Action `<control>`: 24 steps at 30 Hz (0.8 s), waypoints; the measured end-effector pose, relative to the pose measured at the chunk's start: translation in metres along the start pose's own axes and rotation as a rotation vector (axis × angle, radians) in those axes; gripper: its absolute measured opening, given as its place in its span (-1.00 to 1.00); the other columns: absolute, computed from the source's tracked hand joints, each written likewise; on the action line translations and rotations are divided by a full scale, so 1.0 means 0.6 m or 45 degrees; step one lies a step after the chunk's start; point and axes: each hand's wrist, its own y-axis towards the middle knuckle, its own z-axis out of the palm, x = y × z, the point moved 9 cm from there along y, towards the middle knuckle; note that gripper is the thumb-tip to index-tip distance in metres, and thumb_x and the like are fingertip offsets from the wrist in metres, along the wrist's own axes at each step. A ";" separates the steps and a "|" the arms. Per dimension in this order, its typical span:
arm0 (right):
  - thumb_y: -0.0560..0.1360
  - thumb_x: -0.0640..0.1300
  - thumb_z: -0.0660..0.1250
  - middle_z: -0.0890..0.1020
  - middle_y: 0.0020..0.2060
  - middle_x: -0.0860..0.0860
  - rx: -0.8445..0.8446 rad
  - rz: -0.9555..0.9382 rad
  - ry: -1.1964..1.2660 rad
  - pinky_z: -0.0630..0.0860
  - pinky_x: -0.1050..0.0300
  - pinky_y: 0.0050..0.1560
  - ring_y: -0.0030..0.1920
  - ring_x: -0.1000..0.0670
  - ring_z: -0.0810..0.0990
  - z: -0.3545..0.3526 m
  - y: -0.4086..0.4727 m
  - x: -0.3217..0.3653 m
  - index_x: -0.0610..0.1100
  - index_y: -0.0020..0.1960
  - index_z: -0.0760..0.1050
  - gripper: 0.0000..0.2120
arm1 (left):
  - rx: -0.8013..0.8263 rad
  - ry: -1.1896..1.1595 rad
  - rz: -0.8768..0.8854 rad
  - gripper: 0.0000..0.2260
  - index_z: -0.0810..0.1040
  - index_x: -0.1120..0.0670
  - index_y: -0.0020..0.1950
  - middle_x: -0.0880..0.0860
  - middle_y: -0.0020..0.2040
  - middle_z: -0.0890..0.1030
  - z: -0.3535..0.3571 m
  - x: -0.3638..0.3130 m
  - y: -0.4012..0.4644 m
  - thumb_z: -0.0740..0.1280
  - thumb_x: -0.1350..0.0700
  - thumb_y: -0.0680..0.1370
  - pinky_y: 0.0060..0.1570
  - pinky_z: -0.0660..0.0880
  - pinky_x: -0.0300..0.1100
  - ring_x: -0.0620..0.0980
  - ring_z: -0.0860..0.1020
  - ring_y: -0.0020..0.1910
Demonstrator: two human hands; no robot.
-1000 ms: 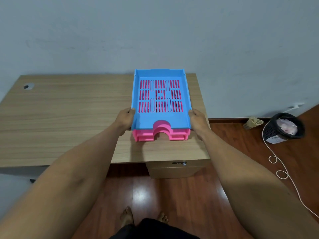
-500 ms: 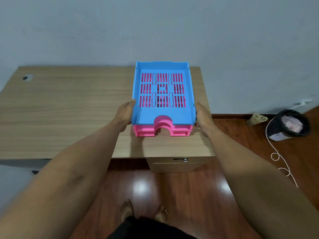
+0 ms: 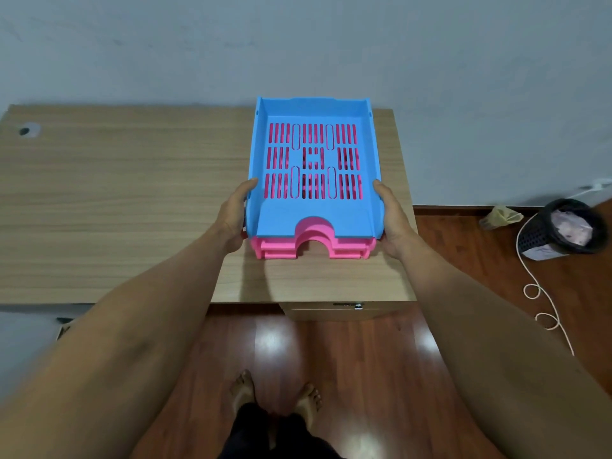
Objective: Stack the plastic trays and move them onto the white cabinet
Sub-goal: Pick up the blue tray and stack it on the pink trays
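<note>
Plastic on wood.
Blue tray (image 3: 314, 207), pink trays (image 3: 311, 248): smooth matt plastic. Desk (image 3: 116, 200): matt wood-grain. Floor (image 3: 331, 352): glossy wood.

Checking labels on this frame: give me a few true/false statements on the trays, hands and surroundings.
1. The blue tray sits on top of the pink trays. True.
2. The left hand and right hand grip opposite sides of the stack. True.
3. The blue tray holds papers. False: it is empty.
4. The bin stands on the desk. False: it is on the floor, to the right.
</note>
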 end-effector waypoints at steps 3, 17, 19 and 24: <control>0.62 0.17 0.31 0.76 0.11 -0.12 0.008 0.006 0.139 0.68 -0.03 0.03 0.01 -0.12 0.77 -0.001 0.003 -0.002 -0.09 0.31 0.60 -0.58 | 0.056 -0.119 -0.004 -0.41 0.50 0.07 0.45 0.12 0.32 0.65 0.003 0.008 0.005 0.35 -0.26 0.54 0.22 0.57 0.06 0.18 0.63 0.27; 0.53 0.12 0.44 0.71 0.20 -0.19 0.018 -0.062 0.250 0.41 -0.27 0.47 0.34 -0.27 0.61 0.037 -0.059 0.056 -0.13 0.23 0.65 -0.60 | 0.112 -0.292 0.090 -0.40 0.55 0.06 0.43 0.16 0.37 0.62 0.016 -0.050 -0.062 0.41 -0.27 0.51 0.26 0.55 0.12 0.22 0.57 0.37; 0.53 0.13 0.45 0.71 0.20 -0.18 0.022 -0.098 0.234 0.40 -0.28 0.47 0.32 -0.27 0.63 0.046 -0.074 0.075 -0.13 0.24 0.65 -0.59 | 0.151 -0.298 0.127 -0.41 0.53 0.07 0.44 0.17 0.38 0.61 0.024 -0.070 -0.080 0.40 -0.25 0.53 0.28 0.54 0.12 0.21 0.59 0.33; 0.60 0.08 0.36 0.78 -0.09 -0.09 0.075 -0.136 0.206 0.60 -0.08 0.15 -0.12 -0.10 0.76 0.073 -0.106 0.109 -0.11 0.08 0.65 -0.73 | 0.129 -0.305 0.203 -0.38 0.54 0.07 0.44 0.18 0.39 0.60 0.017 -0.101 -0.118 0.44 -0.26 0.50 0.40 0.46 0.19 0.22 0.58 0.35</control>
